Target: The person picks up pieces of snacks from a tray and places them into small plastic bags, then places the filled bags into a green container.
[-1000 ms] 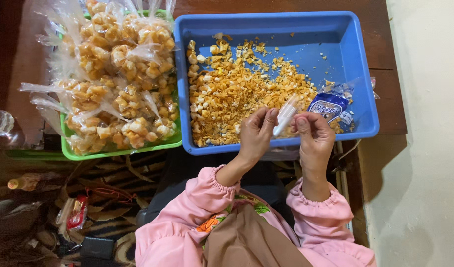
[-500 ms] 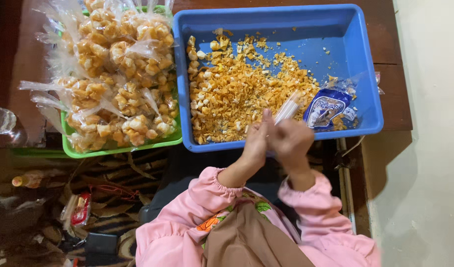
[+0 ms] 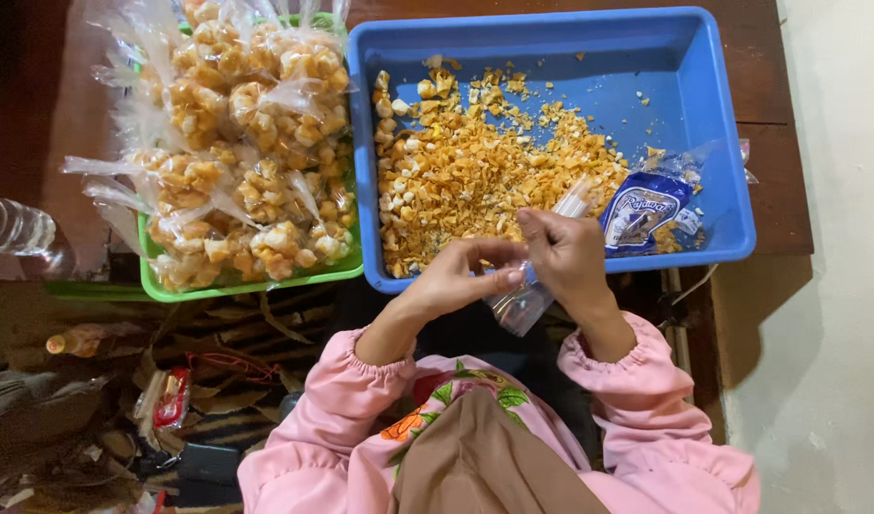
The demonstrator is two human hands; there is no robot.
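the thin clear bag [image 3: 525, 303] could slip or tear, i judge, since only fingertips pinch it; it looks empty, limp and glossy, just below the blue tray [image 3: 704, 105] rim, left hand [image 3: 466, 278] and right hand [image 3: 563, 255] both closed on it; loose orange snack crumbs [image 3: 475, 181] fill the tray beyond

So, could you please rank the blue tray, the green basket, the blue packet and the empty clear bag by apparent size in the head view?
1. blue tray
2. green basket
3. blue packet and clear bag: similar, unsure; hands cover part of the bag.
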